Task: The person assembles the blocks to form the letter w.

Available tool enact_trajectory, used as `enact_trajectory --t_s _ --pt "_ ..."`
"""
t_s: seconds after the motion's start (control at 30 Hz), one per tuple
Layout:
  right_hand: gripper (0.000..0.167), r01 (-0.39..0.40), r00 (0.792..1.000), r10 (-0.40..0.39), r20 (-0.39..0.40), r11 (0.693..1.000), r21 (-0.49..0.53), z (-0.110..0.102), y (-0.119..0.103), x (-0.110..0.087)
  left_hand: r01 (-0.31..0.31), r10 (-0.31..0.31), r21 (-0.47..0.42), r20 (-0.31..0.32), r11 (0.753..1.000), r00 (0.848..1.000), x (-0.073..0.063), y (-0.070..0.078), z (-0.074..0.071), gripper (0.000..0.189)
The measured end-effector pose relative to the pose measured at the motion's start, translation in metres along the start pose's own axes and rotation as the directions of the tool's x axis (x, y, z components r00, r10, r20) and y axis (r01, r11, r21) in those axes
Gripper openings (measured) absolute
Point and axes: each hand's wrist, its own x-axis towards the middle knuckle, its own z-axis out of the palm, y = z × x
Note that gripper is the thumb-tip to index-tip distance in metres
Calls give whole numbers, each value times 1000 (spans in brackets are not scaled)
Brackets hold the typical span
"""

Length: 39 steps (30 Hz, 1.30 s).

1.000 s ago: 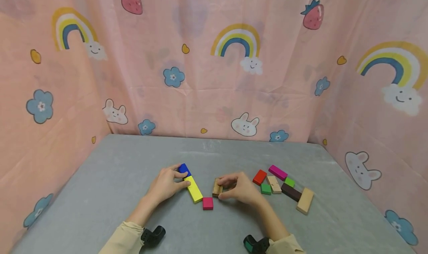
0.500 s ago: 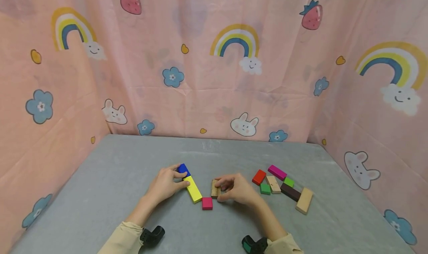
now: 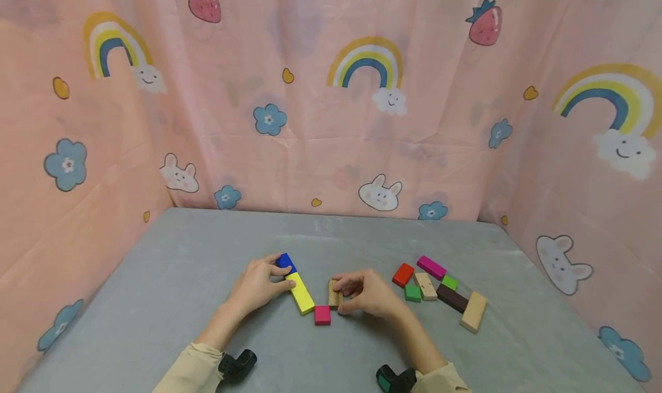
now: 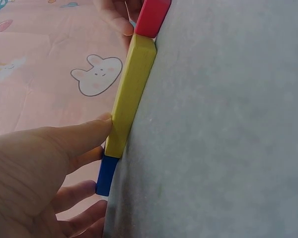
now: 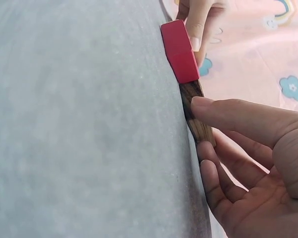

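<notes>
A small blue block (image 3: 286,262) and a longer yellow block (image 3: 301,295) lie end to end in a slanting row. My left hand (image 3: 257,285) holds this row, thumb on the yellow block and other fingertips at the blue one. At the yellow block's near end sits a pinkish-red block (image 3: 322,315). My right hand (image 3: 371,292) pinches a brown wood-grain block (image 5: 198,114) between thumb and fingers. That block's near end comes right up to the red block's corner. In the right wrist view the red block partly overlaps it.
Off to the right lies a loose group of blocks: red (image 3: 403,274), magenta (image 3: 431,267), two green ones (image 3: 412,293), a dark brown block (image 3: 452,298) and two pale wooden ones (image 3: 473,311). A patterned pink curtain (image 3: 289,163) surrounds the grey table (image 3: 207,249).
My right hand has tilted the brown block a little, showing more of its pale face. My left hand and the blue, yellow and pinkish-red blocks have stayed in place.
</notes>
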Motion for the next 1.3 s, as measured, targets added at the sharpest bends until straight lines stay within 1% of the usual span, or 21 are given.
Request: enact_trajectory --t_s 0.27,0.6,0.8,1.17,1.3 --pt "29 -1 1000 1 14 1000 15 -1 1 1 -4 5 0 -8 1000 1000 1 1 0 41" --pt "29 3 1000 -3 11 999 54 -2 -3 -1 4 -4 -1 2 1000 1000 1 2 0 41" --pt "30 -7 1000 7 10 999 46 -1 -2 0 14 -14 -6 -2 1000 1000 1 1 0 41" --pt "30 -24 1000 24 9 999 36 -1 -1 1 4 -4 0 -8 1000 1000 2 -1 2 41" --pt "30 -17 1000 17 13 999 44 -1 -3 1 5 -5 -1 -7 1000 1000 2 -1 2 41"
